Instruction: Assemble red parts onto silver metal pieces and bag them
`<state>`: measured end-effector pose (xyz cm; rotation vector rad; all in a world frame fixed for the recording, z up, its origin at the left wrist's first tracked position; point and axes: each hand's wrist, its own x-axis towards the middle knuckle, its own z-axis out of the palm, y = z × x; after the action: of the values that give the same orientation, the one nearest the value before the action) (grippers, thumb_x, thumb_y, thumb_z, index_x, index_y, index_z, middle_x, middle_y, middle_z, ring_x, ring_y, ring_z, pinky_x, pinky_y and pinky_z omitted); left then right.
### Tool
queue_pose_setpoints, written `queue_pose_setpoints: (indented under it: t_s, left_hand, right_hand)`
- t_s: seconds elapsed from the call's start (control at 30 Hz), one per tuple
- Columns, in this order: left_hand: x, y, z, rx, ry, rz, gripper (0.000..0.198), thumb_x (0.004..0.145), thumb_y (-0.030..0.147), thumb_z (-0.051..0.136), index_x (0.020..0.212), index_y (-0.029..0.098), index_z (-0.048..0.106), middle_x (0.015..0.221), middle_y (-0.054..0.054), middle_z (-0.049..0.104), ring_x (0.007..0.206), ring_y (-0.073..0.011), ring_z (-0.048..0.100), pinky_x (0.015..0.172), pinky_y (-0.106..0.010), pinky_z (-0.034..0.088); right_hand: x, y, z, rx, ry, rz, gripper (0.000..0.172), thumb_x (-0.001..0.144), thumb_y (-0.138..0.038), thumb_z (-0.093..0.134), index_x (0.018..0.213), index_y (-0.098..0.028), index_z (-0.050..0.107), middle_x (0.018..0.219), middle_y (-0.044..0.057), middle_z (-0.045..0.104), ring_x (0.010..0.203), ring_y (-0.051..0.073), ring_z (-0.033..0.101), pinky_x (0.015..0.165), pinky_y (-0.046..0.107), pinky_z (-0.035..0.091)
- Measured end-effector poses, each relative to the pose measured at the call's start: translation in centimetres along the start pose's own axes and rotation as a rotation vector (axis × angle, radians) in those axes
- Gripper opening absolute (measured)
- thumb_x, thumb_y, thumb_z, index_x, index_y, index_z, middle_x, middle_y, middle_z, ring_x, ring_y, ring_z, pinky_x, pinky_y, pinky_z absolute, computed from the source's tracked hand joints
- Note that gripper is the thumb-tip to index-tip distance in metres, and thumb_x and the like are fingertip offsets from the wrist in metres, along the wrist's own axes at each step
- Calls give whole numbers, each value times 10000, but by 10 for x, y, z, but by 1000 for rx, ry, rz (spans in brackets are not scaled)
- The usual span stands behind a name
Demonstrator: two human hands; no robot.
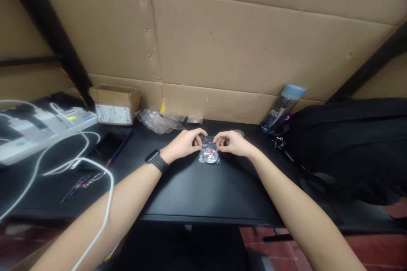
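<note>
A small clear plastic bag (pixel 209 155) lies on the black table (pixel 203 194) straight ahead, with a round silvery part and a red bit inside. My left hand (pixel 184 144) pinches the bag's upper left edge; a black watch sits on that wrist. My right hand (pixel 231 142) pinches the upper right edge with curled fingers. Both hands meet over the top of the bag.
Crumpled clear wrapping (pixel 159 121) and a small cardboard box (pixel 115 103) sit at the back left. A power strip (pixel 41 129) with white cables is at far left. A water bottle (pixel 281 108) and a black backpack (pixel 349 144) are at right. Cardboard wall behind.
</note>
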<state>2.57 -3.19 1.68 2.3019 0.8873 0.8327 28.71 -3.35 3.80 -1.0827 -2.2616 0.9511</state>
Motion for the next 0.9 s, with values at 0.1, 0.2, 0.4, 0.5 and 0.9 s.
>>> queue_pose_setpoints:
  t_s: [0.1, 0.2, 0.4, 0.5, 0.9]
  left_hand:
    - [0, 4, -3, 114, -20, 72, 243, 824, 141, 677, 1054, 204, 719, 921, -25, 763, 832, -160, 701, 797, -256, 499]
    - [-1, 11, -7, 159, -56, 154, 222, 840, 171, 678, 1050, 203, 742, 985, -40, 760, 885, -175, 692, 840, -270, 495]
    - [-3, 24, -11, 135, -244, 248, 418, 740, 333, 864, 1138, 255, 765, 1105, -40, 728, 983, -195, 683, 901, -276, 496]
    - [-3, 24, -9, 177, -272, 243, 474, 689, 301, 906, 1144, 277, 773, 1141, -32, 712, 993, -195, 681, 920, -277, 493]
    - [-6, 28, -15, 279, -327, 240, 194, 793, 348, 826, 986, 325, 832, 1148, -25, 696, 990, -198, 672, 904, -294, 488]
  right_hand:
    - [0, 1, -1, -74, 28, -45, 236, 735, -160, 746, 970, -175, 749, 855, 35, 751, 761, 157, 648, 653, 257, 468]
    - [0, 3, -3, -90, 39, -76, 182, 739, -151, 753, 919, -178, 766, 834, 27, 737, 725, 145, 624, 631, 251, 445]
    - [-1, 0, -2, -75, -23, -195, 126, 766, -113, 727, 795, -201, 813, 849, 16, 671, 634, 101, 528, 617, 244, 431]
    - [-1, -2, -2, -81, -105, -175, 140, 770, -129, 735, 825, -215, 831, 856, 15, 660, 634, 103, 532, 624, 243, 447]
    - [-8, -12, -8, -175, -201, -155, 159, 844, -329, 752, 902, -199, 824, 904, 39, 705, 688, 122, 584, 651, 245, 461]
